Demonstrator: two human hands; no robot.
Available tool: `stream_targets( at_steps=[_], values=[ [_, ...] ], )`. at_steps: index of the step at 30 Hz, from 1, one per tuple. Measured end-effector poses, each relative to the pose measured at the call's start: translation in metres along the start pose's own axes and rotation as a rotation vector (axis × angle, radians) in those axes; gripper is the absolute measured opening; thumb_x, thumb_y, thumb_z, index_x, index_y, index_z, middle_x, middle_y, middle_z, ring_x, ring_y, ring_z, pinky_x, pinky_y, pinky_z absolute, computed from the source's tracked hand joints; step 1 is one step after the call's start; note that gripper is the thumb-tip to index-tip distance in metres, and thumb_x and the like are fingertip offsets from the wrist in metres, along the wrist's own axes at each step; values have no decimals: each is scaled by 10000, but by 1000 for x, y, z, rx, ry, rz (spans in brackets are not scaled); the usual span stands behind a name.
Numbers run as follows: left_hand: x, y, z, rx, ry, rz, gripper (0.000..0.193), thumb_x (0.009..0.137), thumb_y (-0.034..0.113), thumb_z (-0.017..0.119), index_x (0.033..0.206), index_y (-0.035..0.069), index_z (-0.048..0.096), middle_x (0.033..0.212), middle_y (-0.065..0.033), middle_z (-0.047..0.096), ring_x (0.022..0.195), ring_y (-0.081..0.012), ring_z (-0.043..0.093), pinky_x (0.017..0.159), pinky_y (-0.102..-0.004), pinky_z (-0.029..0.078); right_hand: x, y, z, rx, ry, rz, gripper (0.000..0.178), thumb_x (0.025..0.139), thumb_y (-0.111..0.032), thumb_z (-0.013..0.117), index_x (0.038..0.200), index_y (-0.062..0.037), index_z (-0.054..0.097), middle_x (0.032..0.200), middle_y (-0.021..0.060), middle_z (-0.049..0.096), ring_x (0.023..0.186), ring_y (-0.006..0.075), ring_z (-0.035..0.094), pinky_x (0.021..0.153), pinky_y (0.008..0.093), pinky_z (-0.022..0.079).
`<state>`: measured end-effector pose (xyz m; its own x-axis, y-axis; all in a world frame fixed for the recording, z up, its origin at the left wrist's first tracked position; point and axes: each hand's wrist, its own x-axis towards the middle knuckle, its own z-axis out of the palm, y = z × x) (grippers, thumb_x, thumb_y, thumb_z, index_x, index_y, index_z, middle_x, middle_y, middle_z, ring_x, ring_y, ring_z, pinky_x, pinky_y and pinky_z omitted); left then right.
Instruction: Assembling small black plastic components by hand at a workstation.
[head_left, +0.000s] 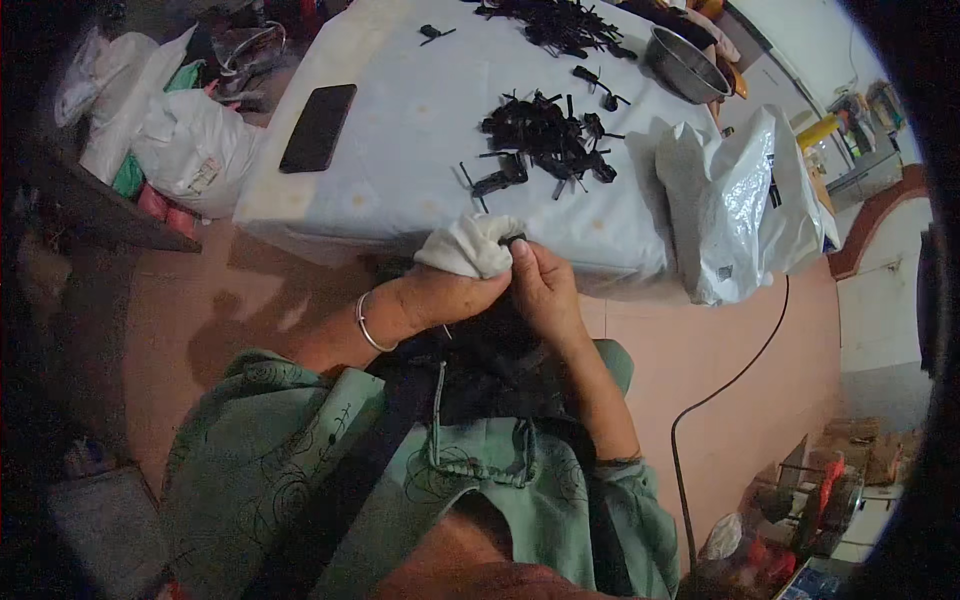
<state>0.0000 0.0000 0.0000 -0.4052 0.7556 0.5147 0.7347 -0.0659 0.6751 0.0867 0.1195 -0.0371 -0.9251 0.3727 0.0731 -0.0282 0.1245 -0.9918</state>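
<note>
Here, just beside the table (400,150), the left hand (450,292) grips a cloth (455,248), the right hand (545,288) pinching what seems a black part (515,240); black heaps (545,135), phone (318,128) and bowl (688,65) lie beyond, pink floor (640,390) below.

A table covered with a pale cloth (400,150) carries a dark phone (318,128) on the left, two heaps of small black parts (545,130) with a few strays around them, and a metal bowl (688,64) toward the far right. A black cable (676,430) curves across the pinkish floor (740,340).
</note>
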Motion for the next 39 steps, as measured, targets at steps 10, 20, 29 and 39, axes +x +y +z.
stream_targets(
  at_steps=[10, 20, 29, 39],
  values=[
    [-2, -25, 6, -295, 134, -109, 278, 778, 79, 564, 1038, 18, 484, 810, -32, 541, 739, -136, 523, 646, -284, 445, -10, -20, -9, -99, 91, -58, 179, 868, -158, 520, 917, 6, 569, 724, 15, 567, 679, 70, 474, 624, 230, 412],
    [-3, -4, -3, -474, -51, -313, 262, 845, 94, 477, 1095, 25, 447, 674, -11, 507, 538, -89, 478, 475, -244, 403, -13, -30, -21, -233, 6, -207, 96, 803, -83, 600, 827, 9, 592, 742, -6, 578, 691, 58, 497, 634, 206, 412],
    [-3, 3, -9, -345, -281, -299, 378, 829, 117, 454, 1185, 4, 396, 986, -72, 516, 898, -141, 476, 801, -276, 401, -10, -25, -19, -98, -24, -118, 168, 812, -131, 601, 746, 9, 534, 610, 21, 514, 578, 77, 430, 537, 241, 392],
    [-9, 1, 3, -54, -206, -87, 246, 818, 176, 451, 1015, 36, 500, 971, -186, 537, 889, -357, 518, 781, -388, 412, -18, -19, -5, -261, -47, -147, 255, 919, -177, 417, 795, 2, 549, 664, -23, 496, 645, 60, 407, 588, 227, 389]
  ],
)
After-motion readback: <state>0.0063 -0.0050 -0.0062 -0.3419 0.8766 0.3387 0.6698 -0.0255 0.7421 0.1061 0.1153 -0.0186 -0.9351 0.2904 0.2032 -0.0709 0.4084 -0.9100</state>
